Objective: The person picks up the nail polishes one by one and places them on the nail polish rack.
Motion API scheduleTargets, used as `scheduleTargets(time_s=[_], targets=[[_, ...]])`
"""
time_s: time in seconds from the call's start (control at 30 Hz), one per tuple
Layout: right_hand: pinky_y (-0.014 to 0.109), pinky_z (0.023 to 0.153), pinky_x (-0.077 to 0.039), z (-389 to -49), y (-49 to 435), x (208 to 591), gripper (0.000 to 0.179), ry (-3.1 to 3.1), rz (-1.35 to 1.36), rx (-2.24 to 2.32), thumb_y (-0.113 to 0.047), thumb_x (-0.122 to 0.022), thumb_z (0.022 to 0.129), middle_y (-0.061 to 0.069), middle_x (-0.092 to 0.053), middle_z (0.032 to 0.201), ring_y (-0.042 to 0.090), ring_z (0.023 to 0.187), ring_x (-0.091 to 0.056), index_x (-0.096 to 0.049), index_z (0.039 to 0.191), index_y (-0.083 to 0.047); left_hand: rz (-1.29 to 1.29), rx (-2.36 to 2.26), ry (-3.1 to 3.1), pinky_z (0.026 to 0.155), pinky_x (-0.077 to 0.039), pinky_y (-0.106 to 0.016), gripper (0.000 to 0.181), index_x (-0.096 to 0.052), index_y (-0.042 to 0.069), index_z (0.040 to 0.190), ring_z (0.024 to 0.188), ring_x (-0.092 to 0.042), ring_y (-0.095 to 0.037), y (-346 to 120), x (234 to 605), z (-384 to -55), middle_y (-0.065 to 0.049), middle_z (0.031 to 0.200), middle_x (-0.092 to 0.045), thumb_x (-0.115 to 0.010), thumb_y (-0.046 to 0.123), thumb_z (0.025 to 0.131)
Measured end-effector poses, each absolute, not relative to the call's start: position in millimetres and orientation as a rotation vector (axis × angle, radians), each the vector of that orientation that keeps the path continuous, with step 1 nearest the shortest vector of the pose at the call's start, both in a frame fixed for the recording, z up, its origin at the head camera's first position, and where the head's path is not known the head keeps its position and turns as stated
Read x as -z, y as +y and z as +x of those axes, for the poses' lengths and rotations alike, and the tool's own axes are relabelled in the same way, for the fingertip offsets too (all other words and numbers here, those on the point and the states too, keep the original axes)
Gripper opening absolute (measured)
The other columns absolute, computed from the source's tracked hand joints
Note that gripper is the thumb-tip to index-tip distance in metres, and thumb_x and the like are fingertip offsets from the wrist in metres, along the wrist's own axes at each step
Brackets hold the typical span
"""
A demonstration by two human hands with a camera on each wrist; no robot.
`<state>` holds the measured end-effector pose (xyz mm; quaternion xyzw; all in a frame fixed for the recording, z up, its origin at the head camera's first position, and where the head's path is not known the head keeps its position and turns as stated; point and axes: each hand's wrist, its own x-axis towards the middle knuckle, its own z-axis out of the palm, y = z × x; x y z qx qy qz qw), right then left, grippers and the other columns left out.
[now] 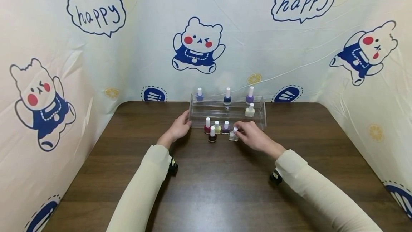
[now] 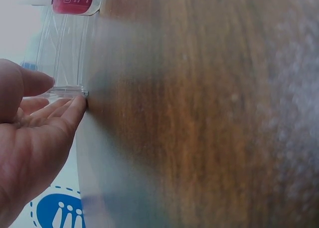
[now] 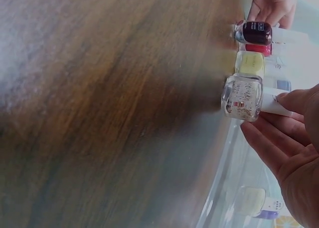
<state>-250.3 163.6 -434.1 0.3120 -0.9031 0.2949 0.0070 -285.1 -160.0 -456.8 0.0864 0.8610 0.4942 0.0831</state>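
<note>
Rack [image 1: 222,114] near the far edge of our surface [image 1: 206,174]
Our left hand [image 1: 179,127] pinches its end, our right hand [image 1: 254,136] a clear bottle [image 1: 233,137] by its cap [image 3: 270,100].

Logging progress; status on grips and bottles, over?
Left grip on clear rack, left end. Right grip pinching glitter bottle by cap. Purple bottle close beside.

The bench [image 1: 206,189] is dark, wood-grained and glossy. Near its far edge stands a clear tiered rack [image 1: 219,113]: light blue bottle [image 1: 200,97], navy bottle [image 1: 227,100] and violet bottle [image 1: 249,98] along the top, whitish bottle [image 1: 249,111] lower. On the bench just in front I see a red bottle [image 1: 207,129], a blackish bottle [image 1: 212,138], a yellow bottle [image 1: 217,130] and a dark purple bottle [image 1: 226,130].
</note>
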Motion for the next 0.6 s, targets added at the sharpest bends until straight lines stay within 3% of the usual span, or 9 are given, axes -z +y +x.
scheduleTargets(time_s=[0.6], targets=[[0.035,0.081,-0.062,-248.4,164.5,425.8,0.018,-2.785,0.987,-0.936,-0.006,-0.064,0.100,0.015,-0.074,0.103,0.024,0.093,-0.074,-0.068,0.115,0.004,0.250,-1.474,2.577,0.120,-0.033,-0.050,0.059,-0.019,0.006,0.163,0.147,-0.037,-0.038,-159.9,458.1,-285.9,-0.022,0.164,-0.031,-0.039,0.004,0.108]])
